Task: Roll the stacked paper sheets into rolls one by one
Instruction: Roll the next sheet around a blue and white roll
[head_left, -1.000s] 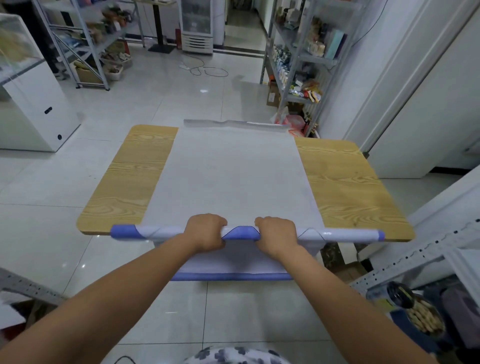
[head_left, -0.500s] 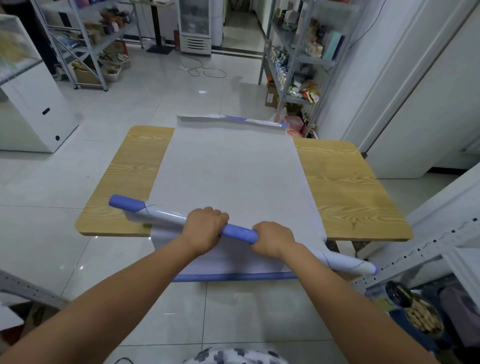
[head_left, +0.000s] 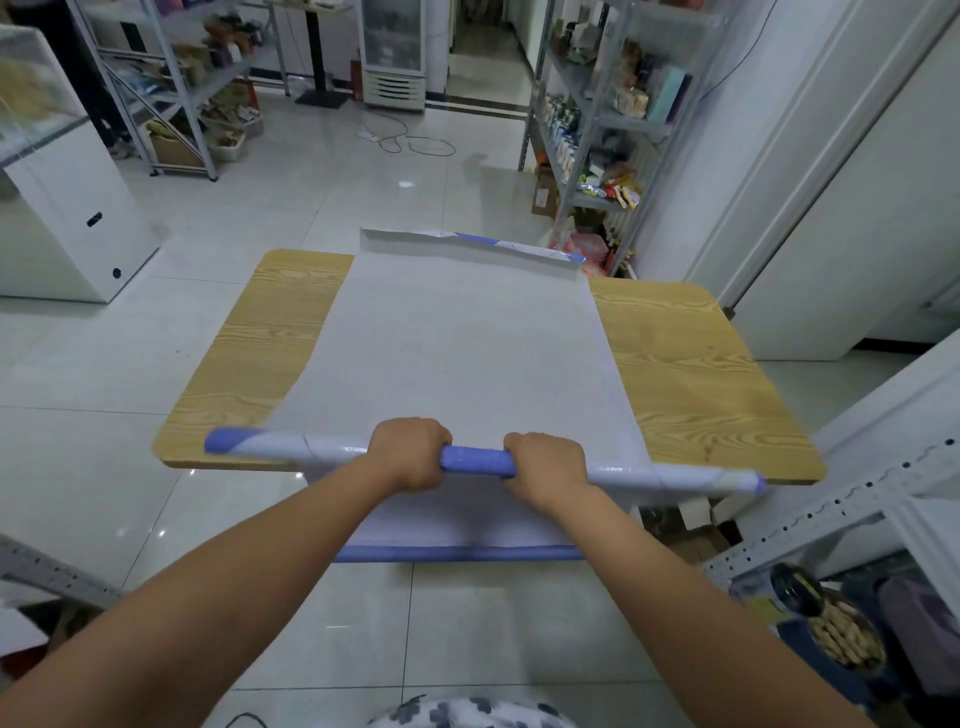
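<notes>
Both fists cover the middle of the paper roll (head_left: 475, 460), so the fingertips tucked under it are out of sight, and I cannot tell whether the roll rests on the table (head_left: 691, 374) or is held just above it. The left hand (head_left: 410, 454) and the right hand (head_left: 545, 467) each clench the roll, knuckles up, with a short blue stretch showing between them. There is one roll, and it runs along the table's near edge, its two ends sticking out past the stacked sheets (head_left: 457, 353) on either side. The stack lies flat down the middle of the table, with bare wood to both sides. How many sheets it holds cannot be counted from here. Its near end droops over the table's near edge and shows a blue border, and its far end (head_left: 467, 241) curls up beyond the table's far edge. Past the table's far-right corner stands one metal rack (head_left: 597, 130) of goods, and another rack (head_left: 171, 88) stands far off to the table's far left. A white cabinet (head_left: 67, 208) is left of the table, and a loose cable (head_left: 410, 145) lies on the floor beyond it. A jar of nuts (head_left: 841, 634) sits near the table's near-right side.
</notes>
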